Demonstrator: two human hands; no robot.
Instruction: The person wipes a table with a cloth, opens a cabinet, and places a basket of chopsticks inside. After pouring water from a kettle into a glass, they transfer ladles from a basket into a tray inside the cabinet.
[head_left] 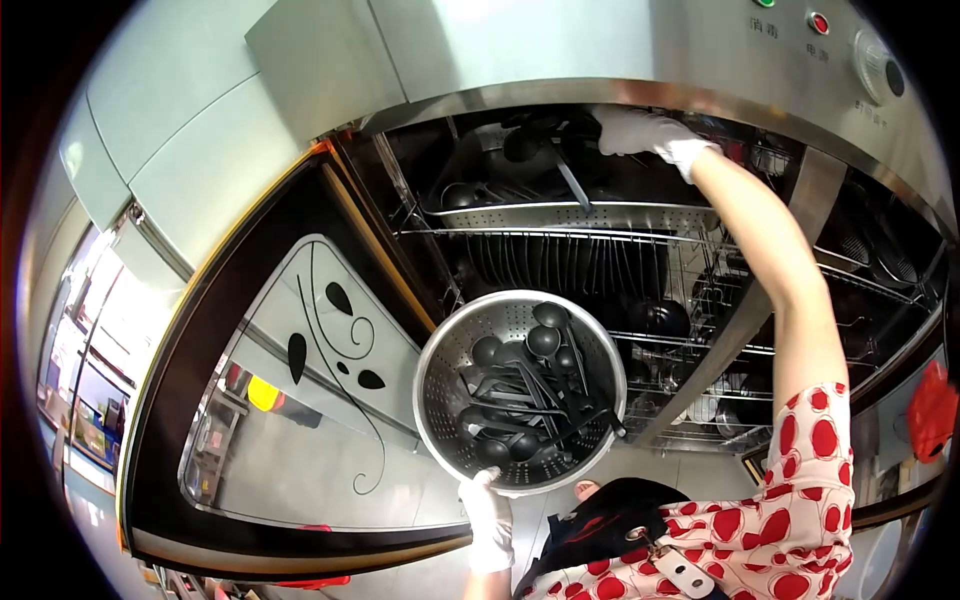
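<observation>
My left hand, in a white glove, grips the near rim of a round steel colander. Black ladles and other dark long-handled utensils lie heaped inside it. My right hand, also gloved in white, reaches into the upper shelf of a steel cabinet. It is above a perforated metal tray with more dark utensils and a spoon-like tool whose handle sticks out over the tray's front edge. The right fingers are in shadow, so what they touch cannot be made out.
An open glass door with a dark frame and leaf pattern stands at the left. Below the tray, a wire rack holds a row of dark plates and a dark round bowl. A steel upright divides the cabinet. A red bag hangs right.
</observation>
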